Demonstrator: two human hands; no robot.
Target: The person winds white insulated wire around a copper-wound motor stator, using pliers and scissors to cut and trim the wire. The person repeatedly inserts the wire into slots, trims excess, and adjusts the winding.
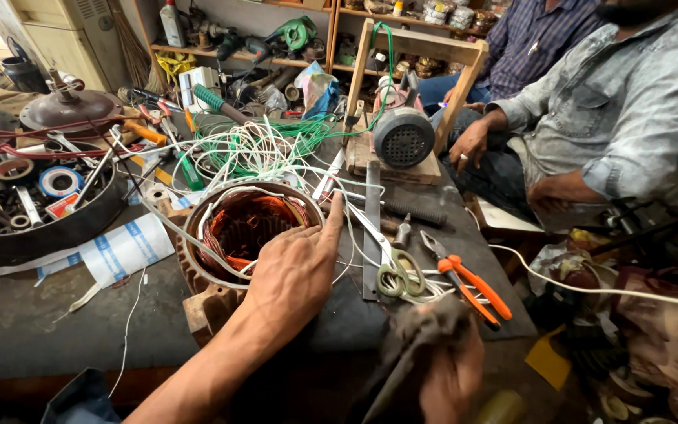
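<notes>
Even, moderately bright daylight is recorded across the bench, with only soft shadows cast. Strong wide-angle bending is noted at the edges. The right hand (450, 375) is rendered blurred at the lower edge; the bottom corners are left dim.

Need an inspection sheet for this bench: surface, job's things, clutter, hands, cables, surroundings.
Surface: dark worn workbench, crowded.
Job's things: round motor stator with copper windings; left hand rests on its rim, forefinger pointing.
Clutter: orange-handled pliers, green-handled scissors, black round tray of tape rolls.
Hands: right hand grips a dark blurred tool.
Cables: tangled white and green wires.
Surroundings: small grey motor on a wooden frame; two seated people; tool shelves.
</notes>
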